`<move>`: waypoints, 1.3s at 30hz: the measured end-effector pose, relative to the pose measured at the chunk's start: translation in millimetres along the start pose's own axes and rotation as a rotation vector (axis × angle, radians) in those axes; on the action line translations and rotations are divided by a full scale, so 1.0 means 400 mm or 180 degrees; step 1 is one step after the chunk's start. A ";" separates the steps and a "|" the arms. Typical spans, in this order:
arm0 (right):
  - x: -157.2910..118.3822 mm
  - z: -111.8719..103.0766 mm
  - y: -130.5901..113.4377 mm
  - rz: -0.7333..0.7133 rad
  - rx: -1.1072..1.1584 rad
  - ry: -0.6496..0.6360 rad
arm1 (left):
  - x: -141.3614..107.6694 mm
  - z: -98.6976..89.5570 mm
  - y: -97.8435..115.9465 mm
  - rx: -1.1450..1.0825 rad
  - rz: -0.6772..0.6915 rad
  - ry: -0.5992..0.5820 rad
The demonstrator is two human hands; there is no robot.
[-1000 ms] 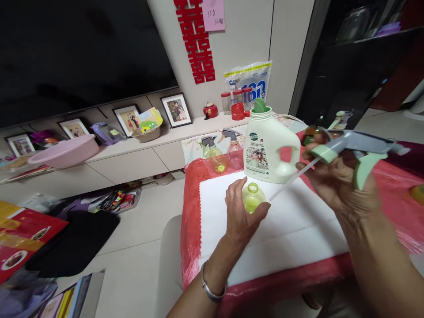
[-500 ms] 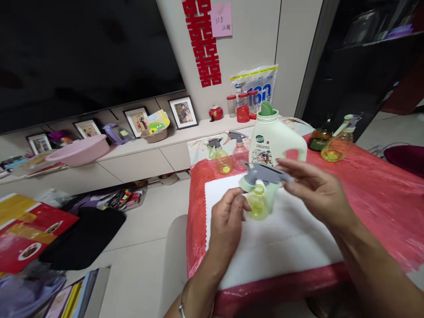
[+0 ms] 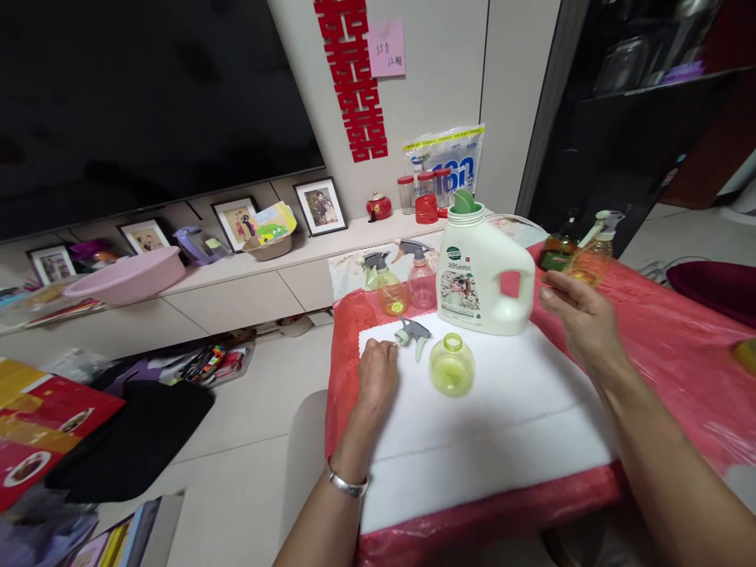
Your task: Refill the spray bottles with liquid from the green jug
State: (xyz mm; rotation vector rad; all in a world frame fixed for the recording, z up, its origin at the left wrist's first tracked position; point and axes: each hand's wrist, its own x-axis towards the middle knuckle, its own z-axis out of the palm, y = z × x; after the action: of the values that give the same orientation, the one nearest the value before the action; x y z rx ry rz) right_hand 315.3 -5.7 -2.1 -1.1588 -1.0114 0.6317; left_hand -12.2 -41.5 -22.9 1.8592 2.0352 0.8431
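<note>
My left hand (image 3: 378,374) is over the left part of the white cloth (image 3: 472,449), its fingers closed at the collar end of a grey and pale green spray head (image 3: 416,334). Any tube there is hidden by the fingers. To the right of that hand, an uncapped yellow-green spray bottle (image 3: 452,370) stands upright with some liquid inside. My right hand (image 3: 582,319) is raised at the right with its fingers stretched out, holding nothing visible. Left of its fingertips stands a large pale green detergent jug (image 3: 487,276), with a green cap (image 3: 464,201) sitting tilted in its mouth.
Behind the cloth are a yellow spray bottle (image 3: 390,291) and a pink spray bottle (image 3: 422,283). An orange spray bottle (image 3: 594,256) and a dark green bottle (image 3: 558,250) stand at the right on the red table cover (image 3: 661,354). Red-lidded jars (image 3: 425,187) line the cabinet behind.
The spray head has gone from beside my right hand down to the cloth at my left hand. My left hand has left the bottle; my right hand has moved right.
</note>
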 end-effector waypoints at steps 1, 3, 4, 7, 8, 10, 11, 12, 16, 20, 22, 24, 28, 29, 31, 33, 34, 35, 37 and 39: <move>0.002 0.001 0.003 0.0014 -0.0013 -0.0117 | -0.002 0.000 0.003 0.0065 -0.0002 0.0013; 0.006 0.005 0.005 -0.0044 -0.0036 -0.0381 | -0.009 -0.006 0.015 0.0193 -0.0009 0.0095; 0.008 0.006 0.006 -0.0101 -0.0053 -0.0519 | -0.014 -0.009 0.023 0.0236 0.0010 0.0140; 0.018 0.007 0.017 -0.0212 -0.0110 -0.0871 | -0.036 -0.015 0.063 -0.0099 0.0320 0.0166; 0.022 0.006 0.025 -0.0188 -0.0134 -0.0942 | -0.045 -0.013 0.080 -0.0398 0.0471 0.0109; 0.030 0.005 0.044 -0.0099 -0.0213 -0.1006 | -0.065 -0.002 0.115 -0.1059 0.0641 -0.0068; 0.034 0.005 0.054 -0.0056 -0.0267 -0.0994 | -0.076 0.006 0.132 -0.1314 0.0617 -0.0169; 0.037 0.005 0.063 -0.0020 -0.0329 -0.0972 | -0.086 0.016 0.147 -0.1500 0.0563 -0.0230; 0.037 0.008 0.076 0.0054 -0.0549 -0.0865 | -0.117 0.065 0.185 -0.1761 0.0588 -0.0312; 0.022 0.019 0.051 0.0124 -0.0647 -0.0824 | -0.120 0.103 0.187 -0.1720 0.0281 -0.0393; 0.014 0.028 0.036 0.0172 -0.0636 -0.0827 | -0.117 0.112 0.181 -0.1767 0.0169 -0.0439; 0.009 0.039 0.026 0.0206 -0.0612 -0.0787 | -0.116 0.118 0.173 -0.1841 0.0139 -0.0509; 0.002 0.063 0.027 0.0206 -0.0534 -0.0491 | -0.117 0.125 0.159 -0.1895 0.0185 -0.0574; -0.001 0.067 0.028 0.0202 -0.0508 -0.0381 | -0.117 0.127 0.157 -0.1889 0.0206 -0.0571; -0.007 0.070 0.030 0.0196 -0.0441 -0.0163 | -0.117 0.130 0.155 -0.1896 0.0240 -0.0568; -0.013 0.065 0.025 0.0197 -0.0343 0.0001 | -0.117 0.132 0.153 -0.1923 0.0259 -0.0560; -0.017 0.059 0.019 0.0204 -0.0293 0.0067 | -0.117 0.134 0.153 -0.1933 0.0270 -0.0554; -0.020 0.051 0.011 0.0208 -0.0249 0.0139 | -0.117 0.136 0.152 -0.1938 0.0285 -0.0546; -0.027 0.032 -0.015 0.0182 -0.0170 0.0321 | -0.115 0.140 0.152 -0.1939 0.0319 -0.0516; -0.033 0.012 -0.050 0.0110 -0.0111 0.0522 | -0.114 0.143 0.152 -0.1936 0.0345 -0.0488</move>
State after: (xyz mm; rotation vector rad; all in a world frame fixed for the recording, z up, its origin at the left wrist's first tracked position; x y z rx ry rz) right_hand 303.4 -21.1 13.0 -1.2403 -0.8673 0.5388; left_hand 75.9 -71.0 -42.7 1.6259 1.3833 1.1480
